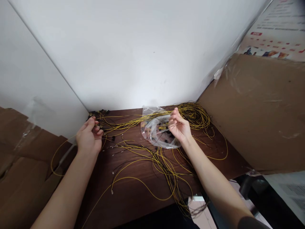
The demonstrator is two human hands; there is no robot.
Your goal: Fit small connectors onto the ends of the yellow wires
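Observation:
My left hand (89,136) is closed at the left end of a long bundle of yellow and black wires (133,122); its fingertips are curled round wire ends there. To the right, my right hand (179,127) is raised over a clear plastic bag (154,138), with thumb and fingers pinched together. A thin black wire runs at its fingers. Small yellow and black pieces show through the bag. Behind my right hand lies a tangled coil of yellow and black wire (196,116). A second bunch of wires (164,165), some with small clear tips, spreads nearer to me.
The brown tabletop (102,197) meets a white wall (119,57) at the back. Cardboard (257,114) stands along the right side, and more cardboard (28,152) on the left. Small dark pieces (98,113) sit in the back left corner. Some wires hang over the front edge.

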